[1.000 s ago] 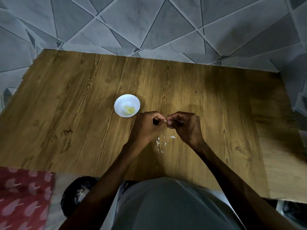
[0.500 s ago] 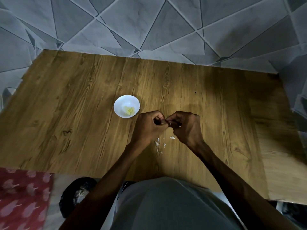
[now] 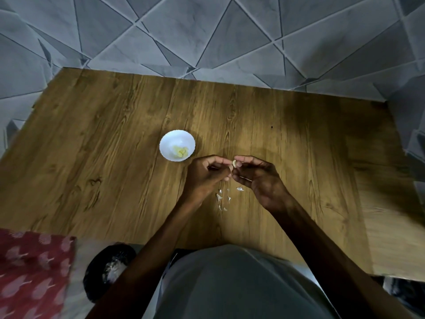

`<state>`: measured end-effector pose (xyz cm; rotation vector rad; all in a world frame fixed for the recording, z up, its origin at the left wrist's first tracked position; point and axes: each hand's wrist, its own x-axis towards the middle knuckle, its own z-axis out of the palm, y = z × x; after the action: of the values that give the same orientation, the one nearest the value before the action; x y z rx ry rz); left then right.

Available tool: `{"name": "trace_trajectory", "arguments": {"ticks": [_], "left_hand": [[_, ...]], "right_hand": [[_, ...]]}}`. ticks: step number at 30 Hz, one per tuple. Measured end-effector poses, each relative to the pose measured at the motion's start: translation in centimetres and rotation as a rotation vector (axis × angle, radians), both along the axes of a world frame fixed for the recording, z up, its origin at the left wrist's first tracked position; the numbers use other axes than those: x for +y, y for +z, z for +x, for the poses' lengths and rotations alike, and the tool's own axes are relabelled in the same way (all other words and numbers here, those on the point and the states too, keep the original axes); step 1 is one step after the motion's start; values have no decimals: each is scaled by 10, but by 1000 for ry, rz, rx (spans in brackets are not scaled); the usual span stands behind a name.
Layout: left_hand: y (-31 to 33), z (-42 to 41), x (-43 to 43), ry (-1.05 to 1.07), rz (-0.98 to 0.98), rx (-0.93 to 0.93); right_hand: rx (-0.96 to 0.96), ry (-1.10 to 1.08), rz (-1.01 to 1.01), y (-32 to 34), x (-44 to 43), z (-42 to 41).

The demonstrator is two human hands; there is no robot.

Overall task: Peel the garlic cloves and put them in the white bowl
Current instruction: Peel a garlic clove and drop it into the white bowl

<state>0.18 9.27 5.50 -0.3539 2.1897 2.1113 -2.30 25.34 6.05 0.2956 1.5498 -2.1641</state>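
A small pale garlic clove [image 3: 233, 164] sits between the fingertips of both hands, above the middle of the wooden table [image 3: 115, 157]. My left hand [image 3: 205, 176] pinches it from the left and my right hand [image 3: 257, 177] pinches it from the right. The white bowl [image 3: 171, 140] stands on the table just left of my left hand, with several peeled yellowish cloves [image 3: 180, 151] inside. Bits of white garlic skin [image 3: 223, 196] lie on the table under my hands.
A grey patterned tile floor [image 3: 207, 31] surrounds the table. A red patterned cloth [image 3: 30, 272] and a dark round object [image 3: 108, 270] lie at the lower left, below the table's near edge.
My fingertips have opened out a little, and the pale clove now shows between them. The hands stay in the same spot beside the bowl.
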Motion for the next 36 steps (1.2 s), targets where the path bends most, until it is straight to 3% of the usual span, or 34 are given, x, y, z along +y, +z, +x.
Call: {"name": "trace_trajectory", "arguments": {"ticks": [10, 17, 25, 30, 36], "left_hand": [[2, 1, 2, 28, -275, 91], [-3, 8, -7, 27, -216, 82], [-3, 8, -17, 52, -325, 73], [-2, 6, -23, 36, -372, 99], [-3, 1, -32, 6, -221, -36]], "right_hand": [[116, -134, 223, 4, -21, 7], [150, -151, 294, 1, -27, 12], [232, -173, 394, 3, -44, 20], [227, -186, 366, 2, -50, 20], [89, -158, 183, 2, -48, 16]]}}
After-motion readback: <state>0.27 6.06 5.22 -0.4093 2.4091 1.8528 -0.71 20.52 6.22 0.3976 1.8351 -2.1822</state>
